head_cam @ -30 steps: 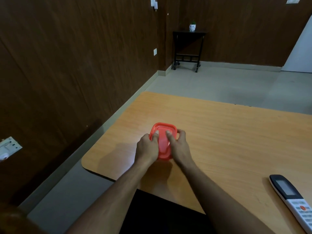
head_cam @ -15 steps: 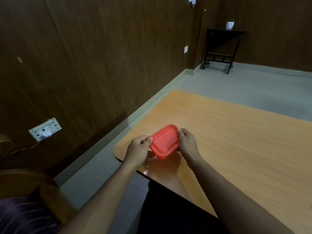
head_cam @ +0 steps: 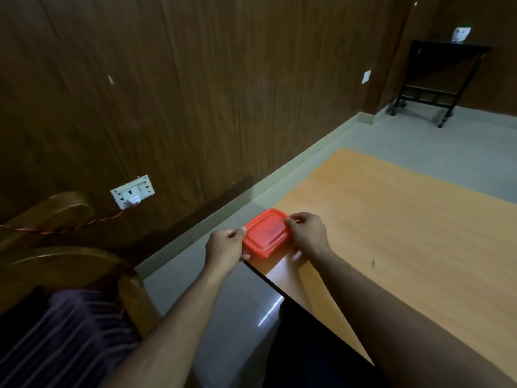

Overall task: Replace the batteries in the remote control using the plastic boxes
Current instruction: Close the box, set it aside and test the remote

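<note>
A small red plastic box (head_cam: 265, 232) with its lid on is held in the air over the near left corner of the wooden table (head_cam: 405, 233). My left hand (head_cam: 225, 247) grips its left end, thumb on the lid's edge. My right hand (head_cam: 306, 233) grips its right end, fingers curled over the rim. The remote control is out of view.
A wooden chair (head_cam: 64, 247) with a striped cushion stands to the left. A wall socket (head_cam: 133, 191) with a twisted cable is on the dark wood wall. A black side table (head_cam: 439, 79) stands in the far corner. Grey floor lies between wall and table.
The box has been lifted off the table and carried left to the table's corner. My head has turned left, so the remote has left the view and the chair has come in.
</note>
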